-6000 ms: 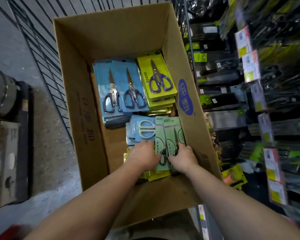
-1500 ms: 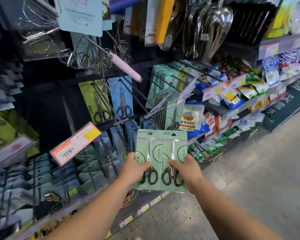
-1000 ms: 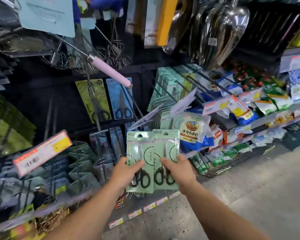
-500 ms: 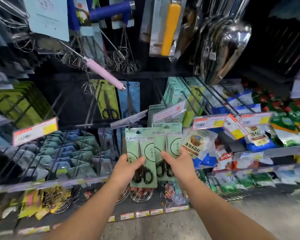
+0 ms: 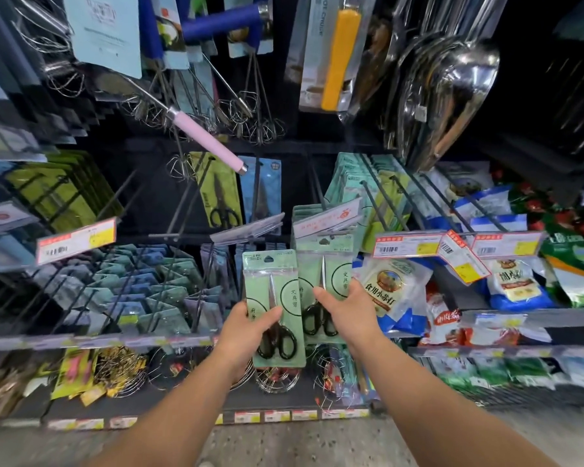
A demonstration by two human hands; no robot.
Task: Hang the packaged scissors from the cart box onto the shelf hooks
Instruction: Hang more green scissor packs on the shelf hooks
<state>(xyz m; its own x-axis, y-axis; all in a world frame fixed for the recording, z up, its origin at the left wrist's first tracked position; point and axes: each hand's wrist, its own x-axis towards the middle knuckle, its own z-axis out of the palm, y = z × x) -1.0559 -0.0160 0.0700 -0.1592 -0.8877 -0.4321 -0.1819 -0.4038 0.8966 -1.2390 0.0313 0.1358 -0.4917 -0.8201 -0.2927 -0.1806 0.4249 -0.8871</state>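
Note:
My left hand grips a pale green card of black-handled scissors by its lower half, upright in front of the shelf. My right hand holds a second green scissors pack higher and further in, its top just under the price tag at the tip of a shelf hook. More green packs hang behind on that hook. Whether the hook is through the pack's hole, I cannot tell. The cart box is out of view.
Empty black hooks jut out left of centre, with yellow and blue scissors packs at their back. A pink-handled whisk sticks out above. Steel scoops hang top right. Food bags fill the right shelves.
Both hands came from the cart box to the shelf with the green packs. In the last half second the two packs separated, the right one going up toward the hook's price tag.

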